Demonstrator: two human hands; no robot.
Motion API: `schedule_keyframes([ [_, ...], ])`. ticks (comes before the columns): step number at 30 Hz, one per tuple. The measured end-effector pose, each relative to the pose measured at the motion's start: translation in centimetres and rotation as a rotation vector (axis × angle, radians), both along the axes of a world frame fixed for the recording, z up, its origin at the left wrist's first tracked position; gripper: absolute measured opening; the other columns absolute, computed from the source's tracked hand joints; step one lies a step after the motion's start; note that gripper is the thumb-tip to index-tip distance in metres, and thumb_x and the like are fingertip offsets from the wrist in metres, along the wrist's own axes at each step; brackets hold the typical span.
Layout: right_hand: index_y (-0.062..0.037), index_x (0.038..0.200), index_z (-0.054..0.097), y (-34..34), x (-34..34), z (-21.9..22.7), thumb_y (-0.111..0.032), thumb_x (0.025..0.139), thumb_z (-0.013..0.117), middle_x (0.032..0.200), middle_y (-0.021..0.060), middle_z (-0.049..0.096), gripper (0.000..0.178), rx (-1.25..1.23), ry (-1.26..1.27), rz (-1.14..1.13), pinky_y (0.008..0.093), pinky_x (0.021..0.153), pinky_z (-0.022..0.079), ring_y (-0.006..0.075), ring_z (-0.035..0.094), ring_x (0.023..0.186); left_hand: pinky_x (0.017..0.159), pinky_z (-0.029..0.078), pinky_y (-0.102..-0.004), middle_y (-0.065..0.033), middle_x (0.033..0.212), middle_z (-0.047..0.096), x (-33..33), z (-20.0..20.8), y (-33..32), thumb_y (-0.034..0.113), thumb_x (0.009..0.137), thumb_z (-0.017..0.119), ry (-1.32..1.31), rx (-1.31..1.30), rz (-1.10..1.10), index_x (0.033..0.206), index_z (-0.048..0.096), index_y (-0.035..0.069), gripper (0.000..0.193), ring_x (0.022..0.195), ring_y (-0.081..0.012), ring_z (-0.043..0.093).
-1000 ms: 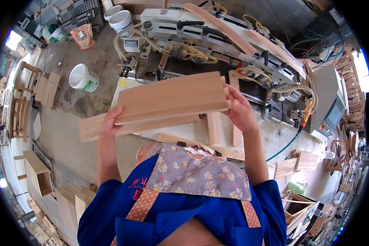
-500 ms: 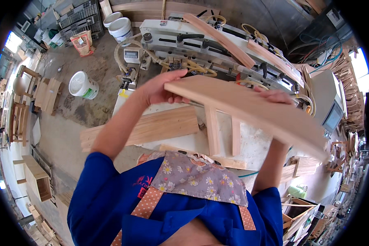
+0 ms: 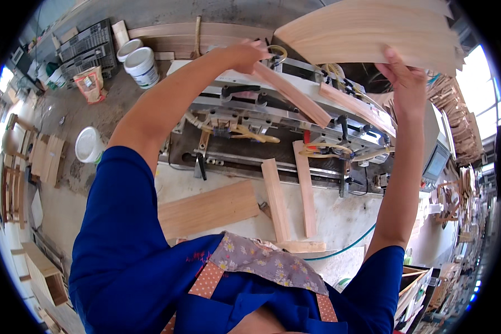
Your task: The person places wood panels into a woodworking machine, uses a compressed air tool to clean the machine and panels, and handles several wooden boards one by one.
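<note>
A wide, light wooden board [image 3: 367, 33] is held up at the far right over the machine. My right hand [image 3: 403, 75] grips its near edge, thumb on the face and the other fingers mostly hidden. The board's right end looks jagged and smeared. My left hand [image 3: 245, 55] reaches far forward, off the board, over the upper end of a wooden strip [image 3: 295, 97] lying slanted on the clamping machine [image 3: 250, 100]. Its fingers are blurred, and whether they touch the strip cannot be made out. Another strip [image 3: 356, 106] rests farther right on the machine.
On the white worktop [image 3: 345, 211] lie a flat wooden board [image 3: 211, 206], two upright-lying strips [image 3: 276, 200] and a short piece [image 3: 300, 246] at the near edge. A teal hose [image 3: 345, 245] curves there. White buckets [image 3: 142, 67] stand left; a screen [image 3: 437, 161] stands right.
The wooden board has gone from in front of me, between both hands, up and away to the far right. My left hand has let go of it and reached forward. The view has shifted.
</note>
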State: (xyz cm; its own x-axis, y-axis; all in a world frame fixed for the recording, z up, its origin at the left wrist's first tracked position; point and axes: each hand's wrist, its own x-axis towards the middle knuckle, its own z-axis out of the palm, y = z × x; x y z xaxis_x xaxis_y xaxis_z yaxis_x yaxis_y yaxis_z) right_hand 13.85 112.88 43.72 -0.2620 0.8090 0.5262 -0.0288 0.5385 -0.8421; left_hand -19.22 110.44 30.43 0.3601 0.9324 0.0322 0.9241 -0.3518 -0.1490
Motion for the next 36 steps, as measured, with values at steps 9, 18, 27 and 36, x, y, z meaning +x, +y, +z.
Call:
schedule_keyframes([
  [9,0.0033,0.106,0.062,4.3,-4.8,-1.3,-0.024,0.082,0.071,0.099,0.0093,0.066,0.037,-0.094,-0.236,0.038,0.0278,0.080,0.055,0.0153,0.065,0.089,0.089,0.041,-0.0424,-0.0088,0.103,0.059,-2.3,-0.9,-1.9,0.019,0.077,0.063,-0.196,-0.064,-0.106,0.103,0.061,0.010,0.028,0.104,-0.0280,0.054],
  [18,0.0029,0.107,0.061,8.1,-11.5,-3.7,-0.024,0.081,0.072,0.100,0.0091,0.066,0.039,-0.230,-0.510,0.285,0.0295,0.082,0.054,0.0156,0.064,0.089,0.092,0.044,-0.0352,-0.0097,0.118,0.059,-5.0,3.2,-1.0,0.033,0.074,0.074,-1.112,0.182,0.055,0.119,0.057,0.007,0.055,0.111,-0.0234,0.055],
  [27,-0.0020,0.099,0.066,8.9,-15.6,-12.8,-0.024,0.077,0.074,0.086,0.0031,0.064,0.032,-0.401,-0.607,0.372,0.0241,0.066,0.050,0.0104,0.059,0.073,0.088,0.044,-0.0317,-0.0070,0.107,0.065,-4.8,2.0,3.0,0.029,0.071,0.078,-1.283,-0.142,0.141,0.112,0.064,0.004,0.050,0.099,-0.0163,0.058],
  [36,0.0007,0.092,0.067,7.0,-17.7,-12.8,-0.018,0.081,0.071,0.078,0.0020,0.063,0.023,-0.354,-0.564,0.337,0.0223,0.061,0.046,0.0075,0.055,0.068,0.092,0.042,-0.0297,-0.0055,0.108,0.065,-7.6,-1.3,1.7,0.028,0.068,0.080,-1.416,-0.200,0.158,0.112,0.064,0.005,0.051,0.102,-0.0154,0.057],
])
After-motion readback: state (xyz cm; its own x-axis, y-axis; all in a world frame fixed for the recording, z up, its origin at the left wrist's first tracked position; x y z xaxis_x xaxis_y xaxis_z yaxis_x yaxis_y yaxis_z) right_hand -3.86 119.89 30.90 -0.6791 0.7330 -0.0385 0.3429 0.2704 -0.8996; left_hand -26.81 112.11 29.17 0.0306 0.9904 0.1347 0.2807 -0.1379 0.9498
